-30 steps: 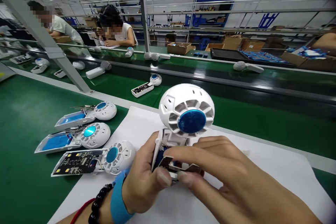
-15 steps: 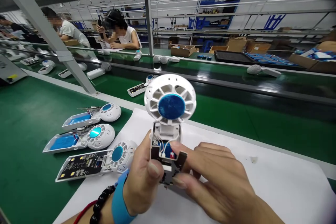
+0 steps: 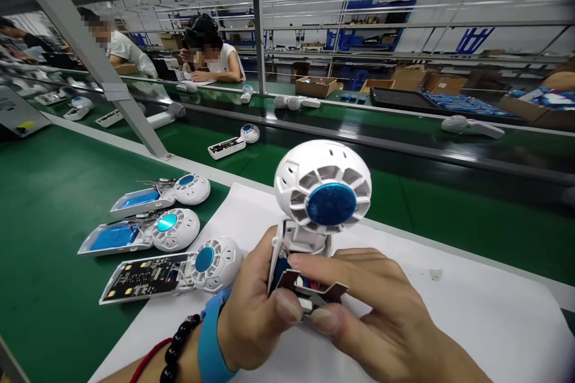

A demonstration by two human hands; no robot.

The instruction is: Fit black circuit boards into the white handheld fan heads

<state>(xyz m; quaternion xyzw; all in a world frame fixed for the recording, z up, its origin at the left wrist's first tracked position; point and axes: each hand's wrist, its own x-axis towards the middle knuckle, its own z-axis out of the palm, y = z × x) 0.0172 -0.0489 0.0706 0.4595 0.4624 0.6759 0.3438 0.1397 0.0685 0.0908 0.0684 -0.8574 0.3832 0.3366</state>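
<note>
Left hand (image 3: 251, 317) clamps open handheld fan (image 3: 321, 197); right hand (image 3: 372, 317) pinches circuit board (image 3: 309, 290) at handle, not seated. Three open fans (image 3: 175, 266) wait on worktop (image 3: 54, 191).

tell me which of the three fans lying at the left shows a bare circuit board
The nearest fan, partly on the white sheet by the left hand. Its handle shows a dark board; the middle fan and far fan show blue.
</note>
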